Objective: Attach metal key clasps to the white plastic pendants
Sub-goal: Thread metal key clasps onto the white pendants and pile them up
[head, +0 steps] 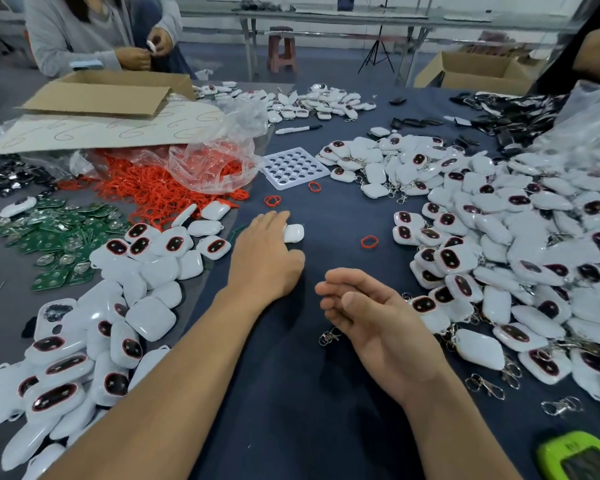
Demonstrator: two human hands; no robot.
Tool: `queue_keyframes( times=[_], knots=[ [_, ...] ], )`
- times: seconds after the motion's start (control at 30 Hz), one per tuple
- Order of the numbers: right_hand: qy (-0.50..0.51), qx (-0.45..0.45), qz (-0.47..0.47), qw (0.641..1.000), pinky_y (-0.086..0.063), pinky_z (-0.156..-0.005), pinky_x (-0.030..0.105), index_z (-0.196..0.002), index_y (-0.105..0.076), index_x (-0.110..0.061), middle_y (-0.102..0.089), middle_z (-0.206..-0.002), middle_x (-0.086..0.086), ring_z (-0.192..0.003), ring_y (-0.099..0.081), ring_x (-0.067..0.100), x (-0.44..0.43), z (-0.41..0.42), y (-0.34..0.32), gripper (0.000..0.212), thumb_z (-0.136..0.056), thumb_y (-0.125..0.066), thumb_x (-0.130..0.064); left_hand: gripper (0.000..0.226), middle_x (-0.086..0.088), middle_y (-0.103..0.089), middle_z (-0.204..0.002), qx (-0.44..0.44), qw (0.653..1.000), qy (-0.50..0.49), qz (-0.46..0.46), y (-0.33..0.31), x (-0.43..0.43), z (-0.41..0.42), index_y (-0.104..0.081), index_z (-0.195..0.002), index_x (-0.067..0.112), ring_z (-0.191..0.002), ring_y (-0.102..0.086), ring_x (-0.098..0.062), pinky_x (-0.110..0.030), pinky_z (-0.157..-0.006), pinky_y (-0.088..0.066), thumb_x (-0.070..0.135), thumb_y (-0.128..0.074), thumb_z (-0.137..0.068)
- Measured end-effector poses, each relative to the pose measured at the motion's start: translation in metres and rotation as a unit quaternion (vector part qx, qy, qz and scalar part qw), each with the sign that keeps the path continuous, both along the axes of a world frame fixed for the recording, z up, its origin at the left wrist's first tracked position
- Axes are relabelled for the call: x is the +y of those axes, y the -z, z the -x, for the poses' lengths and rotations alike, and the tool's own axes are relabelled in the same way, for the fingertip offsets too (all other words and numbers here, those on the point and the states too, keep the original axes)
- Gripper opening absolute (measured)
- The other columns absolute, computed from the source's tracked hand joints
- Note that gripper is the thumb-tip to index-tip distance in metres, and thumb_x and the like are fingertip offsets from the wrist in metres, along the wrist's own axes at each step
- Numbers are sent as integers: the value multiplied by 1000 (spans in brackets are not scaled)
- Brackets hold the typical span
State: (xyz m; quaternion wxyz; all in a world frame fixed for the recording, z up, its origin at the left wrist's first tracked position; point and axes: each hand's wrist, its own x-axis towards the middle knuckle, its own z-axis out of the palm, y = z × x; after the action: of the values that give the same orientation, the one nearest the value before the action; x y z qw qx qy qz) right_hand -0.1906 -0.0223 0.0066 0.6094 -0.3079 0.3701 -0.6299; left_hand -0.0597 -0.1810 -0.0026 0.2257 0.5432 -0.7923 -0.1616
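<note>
The left hand (pixel 267 251) lies flat mid-frame, fingers touching a white pendant (pixel 294 233). The right hand (pixel 371 317) curls loosely, empty.

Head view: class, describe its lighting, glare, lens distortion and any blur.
Head view: soft, even light, with only a faint shadow beneath the right hand; head view: small glints on the glossy white pendants at lower left; head view: the wide lens tilts the legs of the far bench and stretches the corners, where the green device looks smeared.
</note>
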Motion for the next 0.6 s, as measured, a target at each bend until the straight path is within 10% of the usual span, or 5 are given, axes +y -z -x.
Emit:
queue_keyframes(
  times=[0.27, 0.4, 0.6],
  knots=[
    [17, -11, -10, 1000, -59, -86, 26, -97, -84, -17, -77, -105, 13, -88, -71, 16, -1, -2, 0, 24, -84, -68, -3, 57, -8, -66, -124, 51, 995, -63, 54, 2, 32, -13, -45, -150, 26, -111, -60, -30, -38, -82, -44, 6, -45, -97],
    [82, 28, -27, 996, -60, -87, 28, -104, -82, -18, -78, -112, 11, -99, -73, 18, -3, -8, 3, 35, -90, -64, 9, 31, 16, -73, -94, 214, 975, -55, 29, -5, 65, -22, -56, -127, 45, -85, -65, -4, -18, -76, -47, 27, -48, -103],
    [94, 365, -1, 926, -58, -96, 29, -143, -53, -46, -71, -125, -22, -110, -71, 6, 1, -21, 3, 74, -85, -69, -2, 22, 17, -78, -93, 346, 927, 65, -131, -7, 103, -19, -67, -100, 41, -91, -74, -3, -28, -80, -57, 20, -64, -97]
  ],
)
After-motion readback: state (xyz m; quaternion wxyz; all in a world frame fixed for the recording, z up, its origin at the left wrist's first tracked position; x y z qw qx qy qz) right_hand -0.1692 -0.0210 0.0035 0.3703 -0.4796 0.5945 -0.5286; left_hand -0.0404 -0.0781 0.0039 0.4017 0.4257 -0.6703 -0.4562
